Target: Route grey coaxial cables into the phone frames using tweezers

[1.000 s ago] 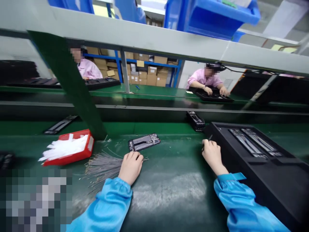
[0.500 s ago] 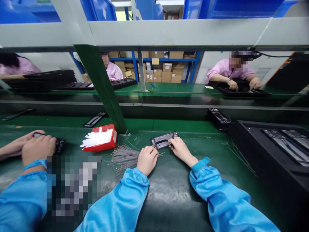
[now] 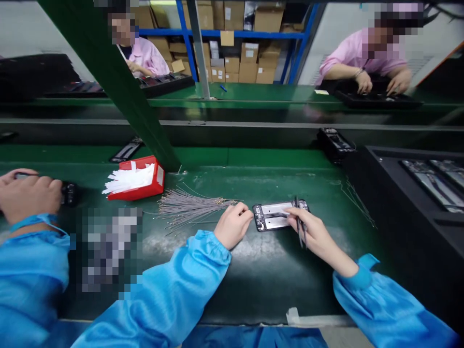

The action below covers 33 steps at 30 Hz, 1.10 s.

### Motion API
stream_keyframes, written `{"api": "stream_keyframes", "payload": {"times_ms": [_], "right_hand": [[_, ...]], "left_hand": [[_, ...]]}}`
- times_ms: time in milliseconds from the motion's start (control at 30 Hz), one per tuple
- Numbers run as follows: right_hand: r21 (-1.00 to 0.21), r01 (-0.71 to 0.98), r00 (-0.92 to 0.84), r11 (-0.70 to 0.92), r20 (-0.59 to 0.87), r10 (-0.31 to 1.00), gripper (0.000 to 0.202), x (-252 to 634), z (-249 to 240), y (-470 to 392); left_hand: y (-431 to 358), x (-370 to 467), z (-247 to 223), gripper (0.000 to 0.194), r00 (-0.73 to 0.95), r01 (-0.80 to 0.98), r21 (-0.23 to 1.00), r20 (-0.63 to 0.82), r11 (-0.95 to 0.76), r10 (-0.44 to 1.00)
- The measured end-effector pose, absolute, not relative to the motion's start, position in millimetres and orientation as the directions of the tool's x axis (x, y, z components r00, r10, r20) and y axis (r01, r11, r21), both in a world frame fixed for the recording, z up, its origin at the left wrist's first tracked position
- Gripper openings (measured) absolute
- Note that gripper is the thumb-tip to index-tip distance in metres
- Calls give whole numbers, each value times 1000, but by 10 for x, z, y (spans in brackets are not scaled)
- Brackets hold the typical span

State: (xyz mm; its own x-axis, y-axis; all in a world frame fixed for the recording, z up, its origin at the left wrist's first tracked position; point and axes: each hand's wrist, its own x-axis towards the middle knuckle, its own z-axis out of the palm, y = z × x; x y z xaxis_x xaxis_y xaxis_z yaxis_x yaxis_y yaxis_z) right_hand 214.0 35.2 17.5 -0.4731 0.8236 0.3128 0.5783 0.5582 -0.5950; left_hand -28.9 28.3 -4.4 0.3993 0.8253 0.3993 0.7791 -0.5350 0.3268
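A phone frame with a silver middle and small parts at its left end lies on the green bench. My right hand is over its right half, closed around dark tweezers. At the frame's left end is my left hand, its fingers curled together and the tips close against the edge. Whatever those fingers may pinch is hidden. Behind my left hand a bundle of thin grey cables fans out to the left.
A red bin of white strips stands at left. A co-worker's hand holds a dark device beside it. On the right, a black tray carries phone frames; stacked frames sit behind. A green post slants down to the bench.
The view has tilted down. My right hand has moved right along the phone frame, and tweezers now show in it. My left hand is now off the cable ends, by the frame's left end.
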Motion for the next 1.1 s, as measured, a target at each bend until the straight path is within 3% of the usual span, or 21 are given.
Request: {"api": "stream_keyframes", "payload": {"times_ms": [167,267,567,633,800,1100], "right_hand": [[-773,421,-474,474,258,842,19,1754,281,506],[-851,344,-461,397,215,861,17,1654,201,560],[-946,304,-411,107,-29,911,24,1653,23,510],[-948,286,-413,140,10,911,22,1628,50,463],[-847,338,-416,410,256,873,11,1622,96,398],[-839,348,-468,419,232,853,2,1625,124,413]], "left_hand": [[230,-225,-69,13,380,750,429,343,-503,859],[240,-218,-57,13,376,765,417,330,-491,866],[237,-198,-28,9,370,735,500,271,-459,889],[223,-212,-9,10,388,741,471,281,-479,878],[170,-216,44,18,431,800,336,254,-497,866],[139,-227,91,16,471,789,363,161,-496,867]]}}
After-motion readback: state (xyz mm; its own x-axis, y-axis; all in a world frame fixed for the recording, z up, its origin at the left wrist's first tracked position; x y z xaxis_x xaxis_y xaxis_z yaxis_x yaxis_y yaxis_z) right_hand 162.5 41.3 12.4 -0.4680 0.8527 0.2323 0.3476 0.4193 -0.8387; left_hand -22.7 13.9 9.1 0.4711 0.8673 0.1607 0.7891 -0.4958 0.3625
